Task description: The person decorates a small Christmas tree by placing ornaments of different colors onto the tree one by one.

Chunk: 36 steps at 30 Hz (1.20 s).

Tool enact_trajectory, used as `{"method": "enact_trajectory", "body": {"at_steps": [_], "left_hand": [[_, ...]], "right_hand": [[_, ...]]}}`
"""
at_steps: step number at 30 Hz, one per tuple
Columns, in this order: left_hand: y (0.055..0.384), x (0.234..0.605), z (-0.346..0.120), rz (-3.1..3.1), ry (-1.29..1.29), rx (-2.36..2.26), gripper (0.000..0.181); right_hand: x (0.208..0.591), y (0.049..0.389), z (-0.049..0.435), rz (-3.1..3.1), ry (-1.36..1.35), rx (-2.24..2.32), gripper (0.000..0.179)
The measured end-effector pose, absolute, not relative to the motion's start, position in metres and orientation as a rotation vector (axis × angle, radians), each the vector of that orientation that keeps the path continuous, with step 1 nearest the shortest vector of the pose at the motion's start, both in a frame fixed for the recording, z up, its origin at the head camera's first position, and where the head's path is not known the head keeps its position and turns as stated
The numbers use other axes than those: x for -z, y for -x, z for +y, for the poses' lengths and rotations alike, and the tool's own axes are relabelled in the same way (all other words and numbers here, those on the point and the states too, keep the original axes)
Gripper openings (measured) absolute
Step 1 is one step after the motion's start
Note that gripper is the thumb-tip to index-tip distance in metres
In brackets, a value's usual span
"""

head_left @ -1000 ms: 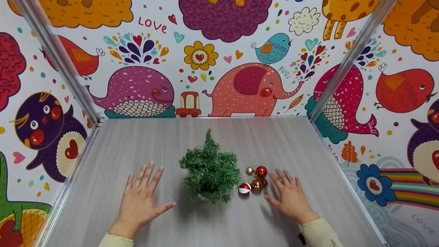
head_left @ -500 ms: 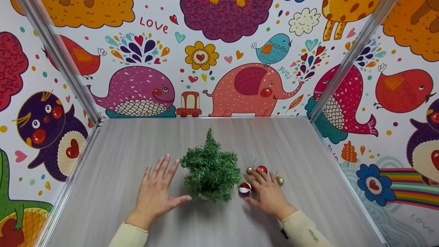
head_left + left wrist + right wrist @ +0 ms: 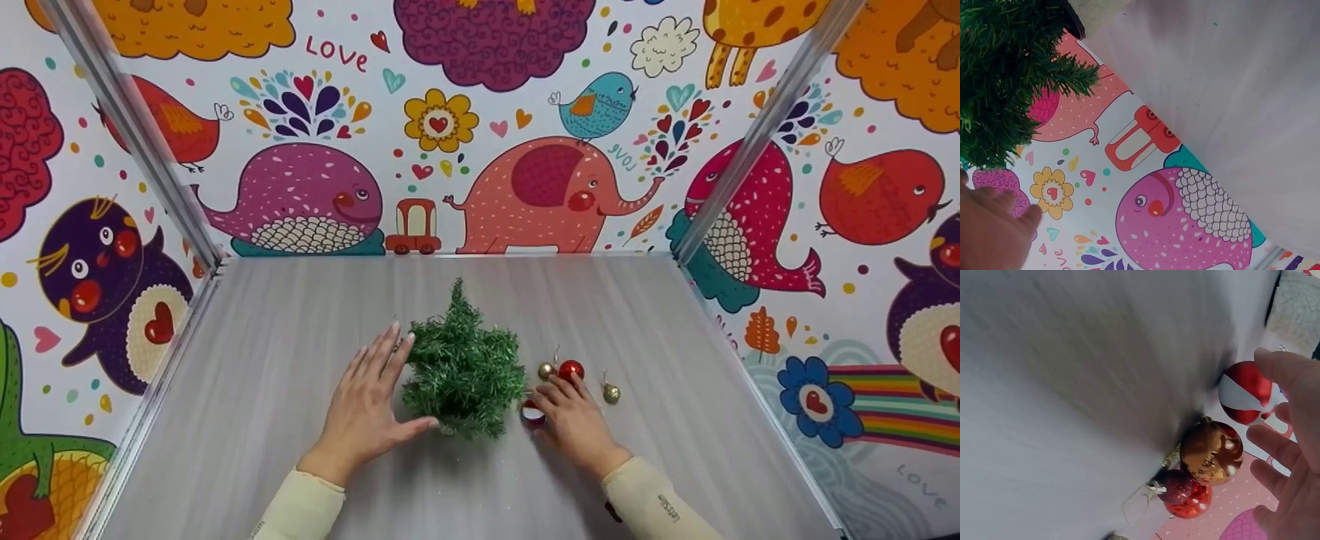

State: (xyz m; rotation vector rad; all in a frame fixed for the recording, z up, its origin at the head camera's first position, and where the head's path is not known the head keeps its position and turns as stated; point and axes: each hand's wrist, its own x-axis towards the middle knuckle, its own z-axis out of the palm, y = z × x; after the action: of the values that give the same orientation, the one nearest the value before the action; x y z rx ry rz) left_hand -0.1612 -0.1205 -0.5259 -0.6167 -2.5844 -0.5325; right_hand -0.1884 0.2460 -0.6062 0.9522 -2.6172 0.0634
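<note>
A small green tinsel Christmas tree (image 3: pixel 465 371) stands mid-table. My left hand (image 3: pixel 364 420) is at its left side, fingers straight and thumb spread; whether the fingertips touch the branches I cannot tell. My right hand (image 3: pixel 581 431) reaches over the baubles right of the tree. Its thumb and index finger are at a red-and-white bauble (image 3: pixel 1246 392), which sits on the table; a firm grip does not show. Beside that, in the right wrist view, lie a shiny gold-brown bauble (image 3: pixel 1211 453), a dark red glittery one (image 3: pixel 1175 486) and a red one (image 3: pixel 1192 503).
A small gold bauble (image 3: pixel 547 371) lies behind my right hand, and a glittery gold one (image 3: pixel 612 393) lies apart to its right. The grey wood-grain table (image 3: pixel 300 315) is enclosed by walls with cartoon animals (image 3: pixel 540 195) and metal corner posts (image 3: pixel 135 142).
My left hand has moved right, up to the tree. My right hand has moved left over the baubles to the red-and-white one, uncovering the glittery gold bauble. Tree and baubles stay put.
</note>
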Motion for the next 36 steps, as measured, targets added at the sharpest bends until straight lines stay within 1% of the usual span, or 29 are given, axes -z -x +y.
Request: {"method": "enact_trajectory", "body": {"at_steps": [4,12,17,23,28,34,36], "left_hand": [[0.163,0.527,-0.119,-2.552,0.668,0.579,0.113],[0.164,0.528,-0.117,-2.543,0.679,0.571,0.096],[0.163,0.527,-0.117,-2.546,0.675,0.575,0.091],[0.162,0.528,-0.117,-2.562,0.666,0.58,0.088],[0.16,0.531,-0.115,-2.569,0.67,0.568,0.087],[0.161,0.528,-0.116,-2.564,0.656,0.59,0.084],[0.162,0.527,-0.117,-2.561,0.657,0.589,0.084]], "right_hand": [[0.611,0.191,0.243,-2.571,-0.952,-0.031,0.055],[0.611,0.192,0.242,-2.564,-0.95,-0.037,0.051],[0.614,0.193,0.242,-2.545,-0.969,-0.052,0.049],[0.612,0.19,0.244,-2.548,-0.956,-0.073,0.05],[0.602,0.182,0.247,-2.527,-0.936,-0.173,0.051],[0.577,0.177,0.251,-2.497,-0.879,-0.278,0.054],[0.568,0.176,0.252,-2.494,-0.86,-0.288,0.052]]}}
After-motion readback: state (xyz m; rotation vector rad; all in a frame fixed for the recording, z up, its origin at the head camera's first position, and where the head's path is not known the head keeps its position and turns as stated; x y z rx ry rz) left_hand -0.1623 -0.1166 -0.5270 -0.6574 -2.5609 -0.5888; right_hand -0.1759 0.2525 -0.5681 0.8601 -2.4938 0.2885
